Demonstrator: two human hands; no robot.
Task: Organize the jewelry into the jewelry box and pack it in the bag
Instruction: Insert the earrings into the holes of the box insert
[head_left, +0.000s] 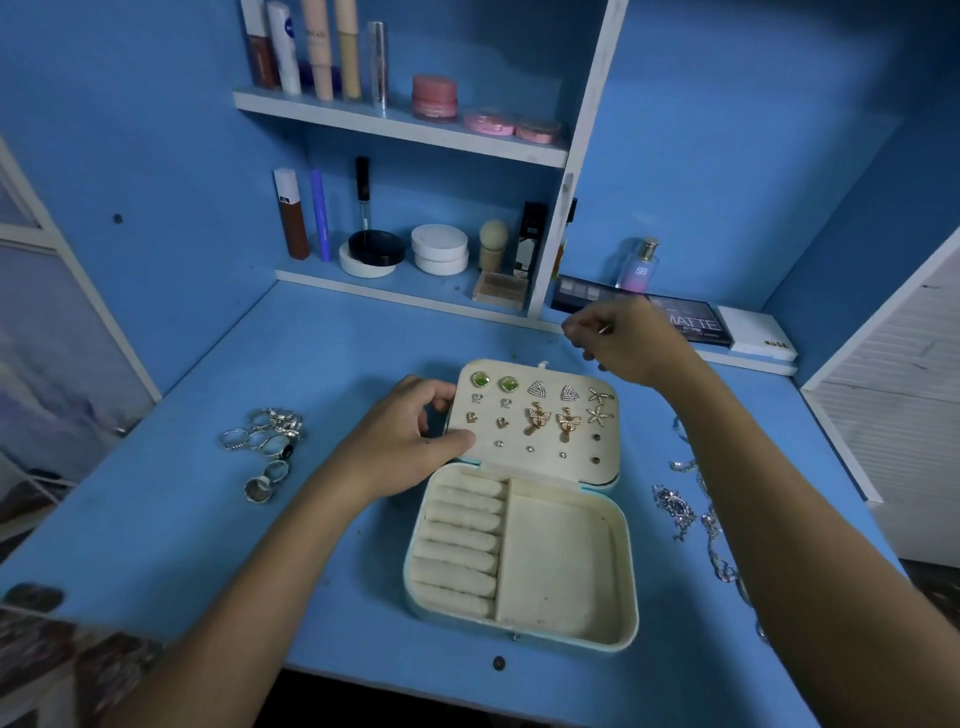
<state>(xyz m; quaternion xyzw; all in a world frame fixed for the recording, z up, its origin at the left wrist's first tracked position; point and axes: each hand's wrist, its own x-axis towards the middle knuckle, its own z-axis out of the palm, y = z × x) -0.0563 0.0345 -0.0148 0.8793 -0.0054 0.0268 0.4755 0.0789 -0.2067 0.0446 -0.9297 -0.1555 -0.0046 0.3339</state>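
The cream box lies open, earrings pinned in its lid. Left hand grips the lid's edge; right hand pinches something tiny, perhaps a stud.

The dark eyeshadow palette at far right reads "MATTE". The perfume bottle behind it bears "SB". The white case right of the palette carries small, illegible dark lettering.

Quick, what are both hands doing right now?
Left hand: grips the edge of the jewelry box lid.
Right hand: pinches something tiny and thin; I cannot tell what.
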